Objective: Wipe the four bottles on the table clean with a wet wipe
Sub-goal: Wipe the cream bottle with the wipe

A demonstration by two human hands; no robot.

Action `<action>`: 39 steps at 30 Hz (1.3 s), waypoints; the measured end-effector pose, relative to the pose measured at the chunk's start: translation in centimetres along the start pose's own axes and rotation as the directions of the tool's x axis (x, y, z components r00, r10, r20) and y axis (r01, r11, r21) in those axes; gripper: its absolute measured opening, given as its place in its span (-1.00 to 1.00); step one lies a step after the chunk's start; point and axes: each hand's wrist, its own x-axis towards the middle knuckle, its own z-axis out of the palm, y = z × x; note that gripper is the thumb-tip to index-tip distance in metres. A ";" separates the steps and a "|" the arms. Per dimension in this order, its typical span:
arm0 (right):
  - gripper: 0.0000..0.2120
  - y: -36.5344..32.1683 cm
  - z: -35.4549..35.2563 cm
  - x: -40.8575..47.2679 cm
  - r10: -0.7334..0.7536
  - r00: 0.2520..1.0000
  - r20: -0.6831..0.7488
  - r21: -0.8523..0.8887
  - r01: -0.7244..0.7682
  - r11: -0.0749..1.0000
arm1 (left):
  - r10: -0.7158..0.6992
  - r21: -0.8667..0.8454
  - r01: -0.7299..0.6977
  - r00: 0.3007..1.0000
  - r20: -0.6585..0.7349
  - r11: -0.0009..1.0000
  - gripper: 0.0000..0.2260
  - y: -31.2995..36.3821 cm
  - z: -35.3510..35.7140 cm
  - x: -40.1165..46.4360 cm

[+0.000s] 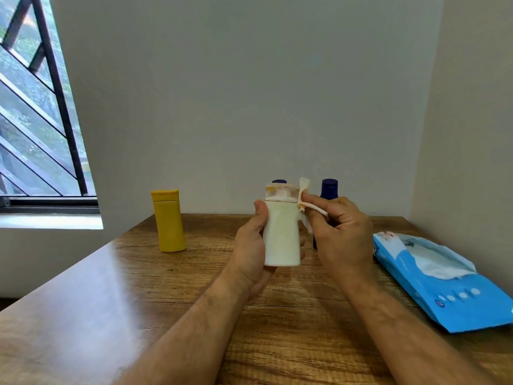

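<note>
Our left hand [251,245] wraps the cream bottle [281,234], seemingly light, stiff and slick, while our right hand [340,234] pinches the limp wipe [304,207] against its cap.

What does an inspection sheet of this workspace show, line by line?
Surface: wooden table, set in a corner.
Job's things: cream bottle held upright above the table; yellow bottle standing at the back left; two dark blue bottles at the back, mostly hidden; wipe pressed against the cream bottle's cap.
Clutter: open blue wipe pack at the right.
Grips: left hand holds the cream bottle; right hand pinches the wipe.
Cables: nothing seen.
Surroundings: plain walls; barred window at the left.
</note>
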 end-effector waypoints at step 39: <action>-0.85 -0.7 0.2 -0.2 0.031 0.998 0.049 -0.018 -0.030 0.999 | 0.245 0.340 -0.203 0.966 -0.084 0.918 -0.51 -0.7 0.9 0.2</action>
